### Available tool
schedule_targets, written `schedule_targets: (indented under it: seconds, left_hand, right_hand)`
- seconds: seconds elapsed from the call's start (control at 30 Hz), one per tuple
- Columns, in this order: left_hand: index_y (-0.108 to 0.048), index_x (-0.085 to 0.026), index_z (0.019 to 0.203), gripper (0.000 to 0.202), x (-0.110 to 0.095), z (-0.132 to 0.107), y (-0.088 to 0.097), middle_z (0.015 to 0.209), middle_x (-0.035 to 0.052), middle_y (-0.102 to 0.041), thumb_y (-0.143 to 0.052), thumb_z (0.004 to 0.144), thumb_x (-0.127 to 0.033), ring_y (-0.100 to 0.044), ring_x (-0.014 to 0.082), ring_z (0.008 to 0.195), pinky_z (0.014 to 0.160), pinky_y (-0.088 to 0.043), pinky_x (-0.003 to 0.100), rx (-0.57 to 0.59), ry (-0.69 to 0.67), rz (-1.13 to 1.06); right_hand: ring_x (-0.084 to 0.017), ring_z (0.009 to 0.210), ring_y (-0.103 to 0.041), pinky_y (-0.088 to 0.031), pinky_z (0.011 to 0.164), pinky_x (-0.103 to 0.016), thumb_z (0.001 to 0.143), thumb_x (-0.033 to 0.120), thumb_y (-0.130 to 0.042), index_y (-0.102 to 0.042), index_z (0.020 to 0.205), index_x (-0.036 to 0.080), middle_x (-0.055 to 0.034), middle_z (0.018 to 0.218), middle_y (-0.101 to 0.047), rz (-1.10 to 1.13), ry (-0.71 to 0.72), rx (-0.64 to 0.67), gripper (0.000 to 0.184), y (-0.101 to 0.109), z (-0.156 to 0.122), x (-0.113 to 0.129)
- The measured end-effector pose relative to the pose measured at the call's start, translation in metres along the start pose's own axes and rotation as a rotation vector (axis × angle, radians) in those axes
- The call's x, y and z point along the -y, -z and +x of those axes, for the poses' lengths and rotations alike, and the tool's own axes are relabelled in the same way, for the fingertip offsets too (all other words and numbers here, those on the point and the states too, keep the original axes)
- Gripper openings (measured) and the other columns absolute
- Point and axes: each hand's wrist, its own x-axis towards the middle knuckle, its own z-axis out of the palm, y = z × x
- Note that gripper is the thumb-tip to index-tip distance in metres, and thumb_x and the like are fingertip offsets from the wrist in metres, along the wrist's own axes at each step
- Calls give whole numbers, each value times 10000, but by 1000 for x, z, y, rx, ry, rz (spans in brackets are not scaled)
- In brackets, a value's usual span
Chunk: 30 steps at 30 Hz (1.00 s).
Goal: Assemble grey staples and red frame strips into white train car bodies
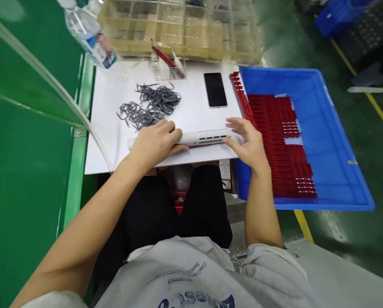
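Note:
A long white plastic housing (207, 137) with a row of dark slots lies across the near part of the white tabletop (191, 115). A thin red edge shows beneath it. My left hand (155, 143) is closed over its left portion, fingers on top and thumb along the near side. At the right end, my right hand (247, 143) has its fingers apart, the thumb tip at the near edge of the housing. Just beyond my left hand lies a tangled pile of grey cords or bands (155, 102).
A black phone (215, 90) lies behind the housing. To the right, a blue bin (335, 141) holds stacked red parts (271, 145); another red piece (242, 96) lies by its rim. Behind are a small clear holder (168, 70), a yellowish compartment tray (181, 32) and a bottle (90, 36).

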Motion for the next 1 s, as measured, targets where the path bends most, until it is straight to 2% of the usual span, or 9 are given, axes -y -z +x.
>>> schedule_targets:
  seconds: [0.1,0.2,0.3,0.47,0.57,0.67,0.8,0.9,1.0]
  left_hand:
    - [-748,-172,1078,455,-2,3,-4,1070,155,-713,-618,1127,-605,-693,355,1045,577,-346,359,60,8,15]
    - [-746,-170,1095,470,-4,4,-11,1071,158,-706,-573,1141,-605,-695,367,1055,583,-378,369,84,23,19]
    - [-738,-181,1105,493,-3,3,-16,1070,154,-698,-516,1145,-619,-691,378,1075,610,-433,379,79,60,-14]
    - [-706,-190,1040,503,8,-1,-13,1012,143,-689,-460,1114,-623,-705,396,1018,694,-496,424,174,45,-61]
    - [-697,-170,1172,480,7,2,-10,1031,143,-703,-480,1083,-589,-718,399,958,763,-519,448,253,-3,-75]
    - [-668,-163,1286,493,1,8,-11,1122,166,-722,-474,1093,-573,-728,405,1014,777,-525,441,261,-47,-57]
    - [-663,-206,1169,443,-2,11,-12,1073,133,-739,-468,1124,-601,-729,373,1002,724,-507,415,262,-63,-77]
    - [-636,-231,1168,392,-1,9,-11,1059,100,-740,-480,1146,-590,-712,345,1012,702,-492,394,215,-67,-120]
    - [-634,-231,1137,350,-2,9,-11,1102,108,-698,-495,1153,-552,-677,359,1064,667,-461,384,194,-86,-152]
  right_hand:
    - [-385,1378,-725,-601,1193,-583,915,642,-879,-596,1571,257,-148,1521,-727,-89,-41,11,812,-4,-18,-6]
    - [-405,1406,-700,-550,1246,-611,978,575,-816,-558,1596,232,-164,1491,-738,-162,-69,-28,753,-14,-33,-10]
    - [-408,1384,-703,-551,1227,-611,999,472,-763,-542,1601,216,-165,1452,-761,-179,-83,-47,690,-19,-35,-9]
    - [-352,1175,-786,-582,1137,-542,937,335,-765,-626,1499,227,-99,1287,-828,-124,-116,4,589,-19,-24,-1]
    - [-303,1031,-798,-559,1117,-499,888,308,-830,-659,1465,209,-64,1186,-847,-94,-98,94,609,-26,-18,6]
    - [-295,1032,-795,-521,1123,-493,857,276,-868,-658,1484,203,-51,1164,-853,-86,-64,158,665,-34,-15,9]
    - [-303,1112,-801,-501,1134,-477,844,208,-847,-650,1501,174,-69,1206,-855,-40,-33,167,686,-34,-15,6]
    - [-287,1120,-806,-516,1141,-454,849,189,-827,-654,1490,168,-62,1185,-864,0,-43,164,665,-33,-15,4]
    - [-275,1139,-805,-547,1139,-433,847,186,-820,-613,1546,158,-68,1210,-862,37,-76,161,729,-33,-16,4]
